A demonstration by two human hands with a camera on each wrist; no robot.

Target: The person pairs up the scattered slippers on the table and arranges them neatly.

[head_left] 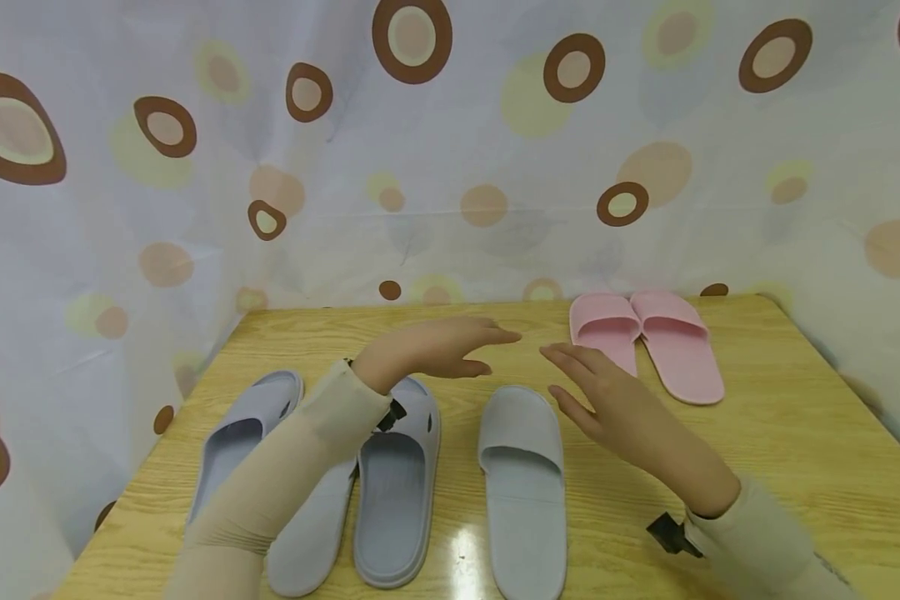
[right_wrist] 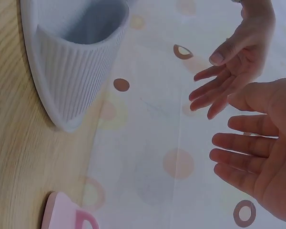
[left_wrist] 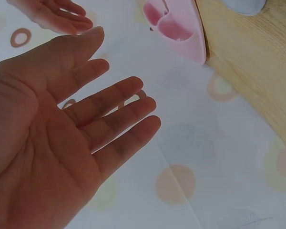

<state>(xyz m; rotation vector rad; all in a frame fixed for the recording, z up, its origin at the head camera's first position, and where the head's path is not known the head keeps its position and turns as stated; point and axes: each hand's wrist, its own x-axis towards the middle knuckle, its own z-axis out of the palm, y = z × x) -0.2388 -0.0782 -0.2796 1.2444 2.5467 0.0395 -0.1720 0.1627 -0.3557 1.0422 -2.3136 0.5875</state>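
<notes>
Both hands are raised above the table, fingers extended and holding nothing. In the head view my left hand [head_left: 441, 347] hovers over the toe of a blue-grey slipper [head_left: 393, 517] with side holes. My right hand [head_left: 626, 412] is just right of a plain light grey slipper [head_left: 525, 500], with fingertips pointing toward the left hand and a gap between the two. The left wrist view shows the left palm [left_wrist: 52, 129] bare, fingers slightly spread. Bare too is the right palm [right_wrist: 276, 157] in the right wrist view, near the grey slipper's ribbed toe [right_wrist: 71, 76].
At the table's back right lies a pair of pink slippers [head_left: 678, 362]. Another blue-grey slipper [head_left: 232, 446] and a second light grey one [head_left: 311, 533] lie at left, partly behind the left sleeve. A patterned cloth [head_left: 450, 150] rises around the wooden table [head_left: 795, 467].
</notes>
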